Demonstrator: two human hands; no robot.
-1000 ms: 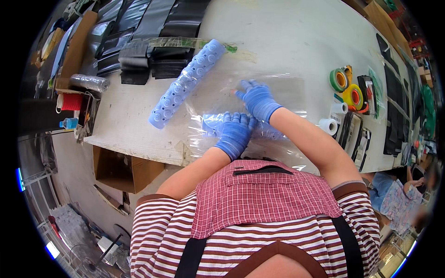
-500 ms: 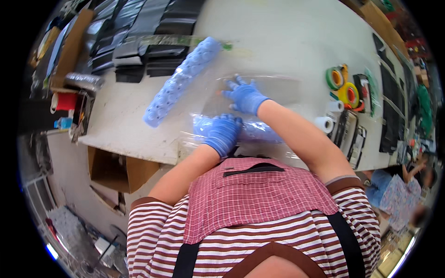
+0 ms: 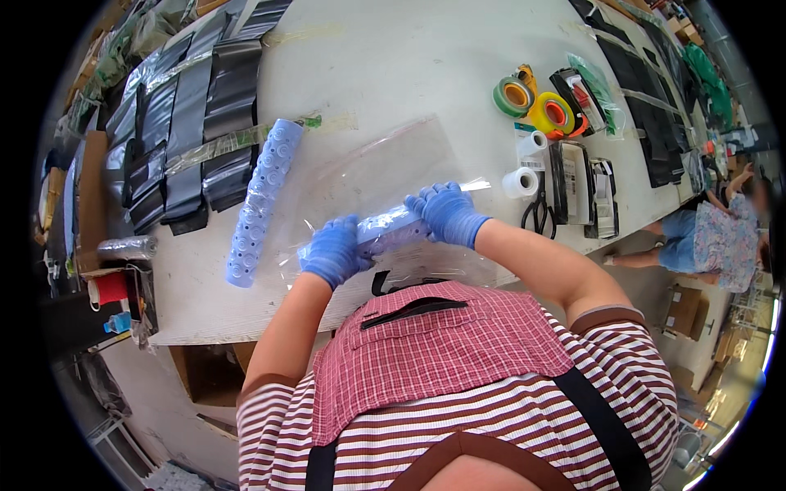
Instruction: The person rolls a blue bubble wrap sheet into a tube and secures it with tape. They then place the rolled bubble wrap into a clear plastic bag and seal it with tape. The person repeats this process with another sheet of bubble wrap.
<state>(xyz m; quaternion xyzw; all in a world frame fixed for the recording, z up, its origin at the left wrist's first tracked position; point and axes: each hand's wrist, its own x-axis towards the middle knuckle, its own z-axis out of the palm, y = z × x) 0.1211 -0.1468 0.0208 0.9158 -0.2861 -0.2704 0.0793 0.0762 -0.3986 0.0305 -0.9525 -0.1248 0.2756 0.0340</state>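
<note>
Close to the table's near edge lies a blue rolled bath mat (image 3: 391, 226) with round bumps, inside clear plastic. My left hand (image 3: 334, 250), in a blue glove, closes round its left end. The gloved right hand (image 3: 449, 214) grips the other end from above, fingers bent over it. Flat beyond the roll spreads the rest of the clear plastic bag (image 3: 385, 164). A second blue rolled mat (image 3: 264, 204), also in shiny film, lies slantwise on the table to the left of my hands.
Black plastic bags (image 3: 188, 123) taped down cover the table's left side. To the right are tape rolls (image 3: 553, 113), white rolls (image 3: 521, 182), black scissors (image 3: 539, 214) and narrow boxes (image 3: 571, 182). More black bags (image 3: 643, 123) lie farther right. Another person (image 3: 725, 237) is at the far right.
My right hand has gone from lying spread on the plastic to gripping the roll's right end. The left hand has moved to its left end. The whole view has turned.
</note>
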